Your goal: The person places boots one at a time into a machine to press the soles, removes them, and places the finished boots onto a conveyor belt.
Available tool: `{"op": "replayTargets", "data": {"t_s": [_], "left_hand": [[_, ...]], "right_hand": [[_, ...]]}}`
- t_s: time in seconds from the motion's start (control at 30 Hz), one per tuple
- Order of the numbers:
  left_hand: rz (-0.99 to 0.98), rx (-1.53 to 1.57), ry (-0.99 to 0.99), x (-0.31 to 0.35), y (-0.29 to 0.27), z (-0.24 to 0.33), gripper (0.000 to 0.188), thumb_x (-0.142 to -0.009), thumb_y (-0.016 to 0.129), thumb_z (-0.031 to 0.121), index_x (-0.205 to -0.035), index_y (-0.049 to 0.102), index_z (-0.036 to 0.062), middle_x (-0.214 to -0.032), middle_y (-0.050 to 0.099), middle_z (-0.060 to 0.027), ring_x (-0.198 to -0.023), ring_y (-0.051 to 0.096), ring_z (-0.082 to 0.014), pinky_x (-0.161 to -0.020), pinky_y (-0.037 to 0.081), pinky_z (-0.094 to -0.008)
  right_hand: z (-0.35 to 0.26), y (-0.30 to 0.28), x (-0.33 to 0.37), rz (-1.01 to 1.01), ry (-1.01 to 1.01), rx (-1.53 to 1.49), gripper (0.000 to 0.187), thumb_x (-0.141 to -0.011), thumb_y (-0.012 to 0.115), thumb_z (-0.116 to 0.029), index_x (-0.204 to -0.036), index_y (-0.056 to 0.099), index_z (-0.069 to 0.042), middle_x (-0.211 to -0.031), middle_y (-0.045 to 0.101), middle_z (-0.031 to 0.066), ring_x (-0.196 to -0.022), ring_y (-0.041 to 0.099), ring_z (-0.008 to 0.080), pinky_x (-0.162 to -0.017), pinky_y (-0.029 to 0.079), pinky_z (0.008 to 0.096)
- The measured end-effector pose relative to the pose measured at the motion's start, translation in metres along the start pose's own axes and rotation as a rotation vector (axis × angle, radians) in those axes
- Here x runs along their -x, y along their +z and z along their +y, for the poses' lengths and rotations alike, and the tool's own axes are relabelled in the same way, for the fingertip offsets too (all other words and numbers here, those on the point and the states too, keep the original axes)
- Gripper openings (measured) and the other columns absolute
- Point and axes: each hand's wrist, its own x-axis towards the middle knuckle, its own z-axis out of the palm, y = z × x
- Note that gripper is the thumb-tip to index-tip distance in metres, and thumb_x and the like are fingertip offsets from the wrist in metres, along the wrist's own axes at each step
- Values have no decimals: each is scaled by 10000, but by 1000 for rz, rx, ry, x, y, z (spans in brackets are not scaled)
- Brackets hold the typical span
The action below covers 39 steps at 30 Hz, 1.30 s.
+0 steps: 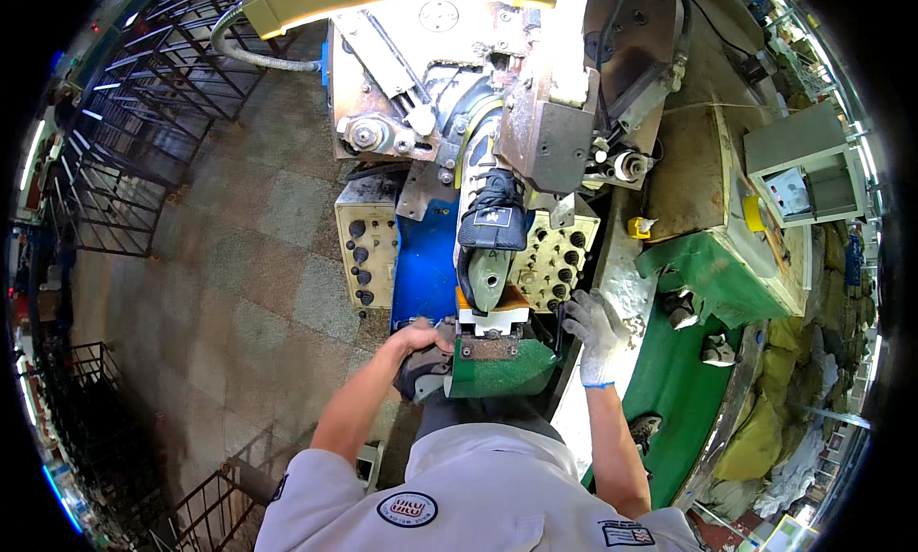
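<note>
A dark shoe point(491, 208) with black laces sits on a green shoe last point(489, 279), clamped toe-up in the shoe machine point(545, 121) ahead of me. My left hand point(426, 339), bare, is closed on a second dark shoe upper point(421, 368) with a grey-green last in it, held beside the machine's green front housing point(502, 375). Its fingertips are partly hidden. To the right of the housing, my right hand point(595, 337) wears a whitish work glove. Its fingers are apart, close to a black lever point(559, 330); whether they touch it I cannot tell.
Cream control boxes with black knobs flank the machine, left point(361, 255) and right point(557, 260). On my right runs a green conveyor belt point(684, 399) carrying several shoes. A wooden bench point(698, 169) stands beyond it. Metal racks point(134, 141) line the left side.
</note>
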Motion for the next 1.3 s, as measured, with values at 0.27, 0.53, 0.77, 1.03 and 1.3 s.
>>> {"op": "replayTargets", "data": {"t_s": [0.27,0.53,0.77,1.03,1.3], "left_hand": [[798,-202,163,312,21,186,843,-587,925,190,-1350,582,86,-1056,744,-157,-970,713,-277,-903,528,-388],[836,-449,900,347,148,304,714,-824,781,242,-1402,485,-54,-1282,629,-236,-1178,620,-364,-964,509,-411],[-23,393,597,207,208,357,388,-923,730,265,-1120,716,-68,-1072,712,-75,-931,633,-124,-863,471,-274],[181,-497,602,148,332,364,328,-934,720,139,-1190,656,-56,-1140,702,-105,-962,633,-154,-895,491,-294],[1499,-750,647,193,148,349,629,-901,764,262,-1419,521,2,-1371,587,-201,-1207,577,-322,-1021,461,-429]], "right_hand": [[-39,41,68,-295,-27,6,695,-931,712,-281,-1420,432,125,-1312,622,241,-1154,657,304,-976,532,347],[-66,52,70,-463,-168,-232,718,-836,761,-291,-1418,460,3,-1239,605,80,-1101,559,165,-994,457,323],[-73,-100,42,-322,-195,-385,683,-831,733,-343,-1373,532,21,-1210,652,83,-1033,624,157,-888,511,297],[-23,-287,44,150,-121,-128,623,-859,715,-323,-1349,552,24,-1152,652,71,-1007,585,149,-923,478,306],[39,-537,-45,489,611,1053,1056,-803,612,-755,-1404,464,101,-1275,630,301,-1157,631,403,-990,489,426]]}}
